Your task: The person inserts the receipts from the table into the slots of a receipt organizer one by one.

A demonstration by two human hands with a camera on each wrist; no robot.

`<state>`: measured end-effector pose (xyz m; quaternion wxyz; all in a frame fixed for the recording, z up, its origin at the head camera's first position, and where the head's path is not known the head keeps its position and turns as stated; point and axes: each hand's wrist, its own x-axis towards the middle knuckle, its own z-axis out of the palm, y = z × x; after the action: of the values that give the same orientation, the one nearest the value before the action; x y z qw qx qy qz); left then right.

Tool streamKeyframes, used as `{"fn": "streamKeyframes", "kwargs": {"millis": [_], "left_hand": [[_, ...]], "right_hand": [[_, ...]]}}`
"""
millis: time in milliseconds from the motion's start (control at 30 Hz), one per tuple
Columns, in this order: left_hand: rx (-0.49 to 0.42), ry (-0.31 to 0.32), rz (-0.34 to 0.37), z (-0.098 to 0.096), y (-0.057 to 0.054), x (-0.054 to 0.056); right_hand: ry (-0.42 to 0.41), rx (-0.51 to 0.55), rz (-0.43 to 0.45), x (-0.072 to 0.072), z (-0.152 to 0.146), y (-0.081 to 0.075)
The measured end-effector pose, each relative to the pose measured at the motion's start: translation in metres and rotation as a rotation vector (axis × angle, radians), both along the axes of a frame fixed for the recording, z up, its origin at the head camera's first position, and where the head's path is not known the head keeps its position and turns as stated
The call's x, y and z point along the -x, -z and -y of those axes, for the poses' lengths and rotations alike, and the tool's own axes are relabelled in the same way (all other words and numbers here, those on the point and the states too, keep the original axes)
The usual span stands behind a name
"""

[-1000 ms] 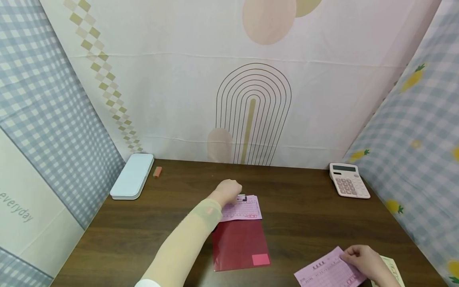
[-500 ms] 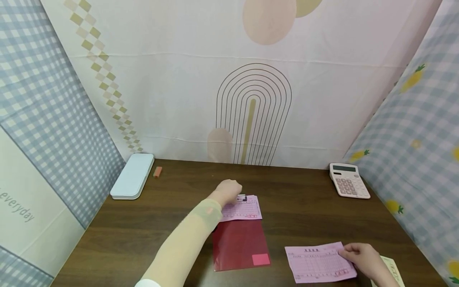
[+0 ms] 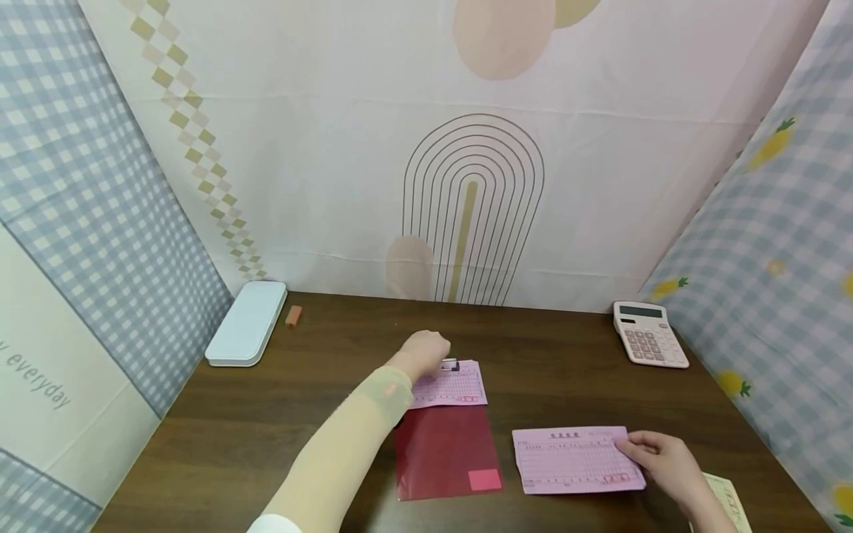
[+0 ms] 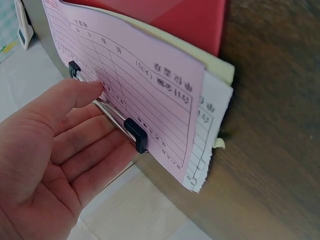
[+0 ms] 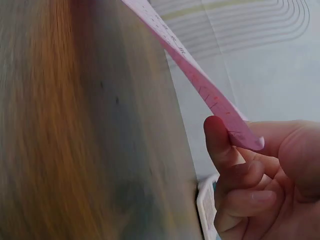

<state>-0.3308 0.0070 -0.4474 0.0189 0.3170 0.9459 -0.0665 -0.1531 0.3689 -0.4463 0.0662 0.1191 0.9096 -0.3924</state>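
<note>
In the head view my left hand [image 3: 424, 354] is at the top of a dark red folder [image 3: 446, 455]. The left wrist view shows its thumb on a pink printed form [image 4: 145, 80], beside a metal clip with black ends [image 4: 136, 134], and the fingers behind. White and yellowish sheets [image 4: 220, 70] lie under that form. At the right, my right hand [image 3: 663, 463] pinches a second pink form [image 3: 576, 460] by its right edge, between thumb and forefinger. This form is raised off the table, apart from the folder.
A yellowish slip [image 3: 729, 500] lies partly behind the right forearm. A white calculator [image 3: 649, 335] stands at the back right. At the back left are a pale blue case [image 3: 246, 323] and a small orange-brown block [image 3: 293, 316]. Fabric walls enclose the wooden table [image 3: 280, 392].
The right hand has brought its pink form up and to the left, turning it from slanted to nearly level. The left hand has stayed at the clip.
</note>
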Motion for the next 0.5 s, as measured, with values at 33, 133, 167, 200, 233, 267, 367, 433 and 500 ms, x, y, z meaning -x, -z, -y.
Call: {"fn": "streamKeyframes", "kwargs": {"millis": [33,133,167,200,233,267,367,433,500], "left_hand": [[-0.003,0.001,-0.004,0.0,-0.001,0.0],[-0.012,0.006,-0.013,0.0,-0.002,-0.001],[-0.014,0.009,-0.015,0.0,-0.003,-0.001],[-0.016,0.009,-0.014,0.0,-0.003,-0.001],[-0.017,0.009,-0.015,0.001,-0.003,-0.001],[-0.017,0.007,-0.014,0.001,-0.003,-0.001],[-0.016,0.005,-0.012,0.001,-0.003,-0.001],[-0.016,0.002,-0.006,0.001,-0.002,-0.001],[-0.016,-0.001,0.005,0.002,-0.002,-0.001]], "right_hand": [[0.003,0.007,-0.008,0.002,0.004,0.0],[-0.012,0.016,-0.031,0.008,0.015,0.002],[-0.011,0.018,-0.034,0.011,0.019,0.003],[-0.014,0.021,-0.036,0.013,0.024,0.004],[-0.022,0.023,-0.042,0.016,0.028,0.005],[-0.034,0.026,-0.048,0.018,0.032,0.006],[-0.048,0.046,-0.066,0.024,0.043,0.008],[-0.055,0.072,-0.077,0.027,0.049,0.009],[-0.055,0.099,-0.08,0.029,0.056,0.01]]}}
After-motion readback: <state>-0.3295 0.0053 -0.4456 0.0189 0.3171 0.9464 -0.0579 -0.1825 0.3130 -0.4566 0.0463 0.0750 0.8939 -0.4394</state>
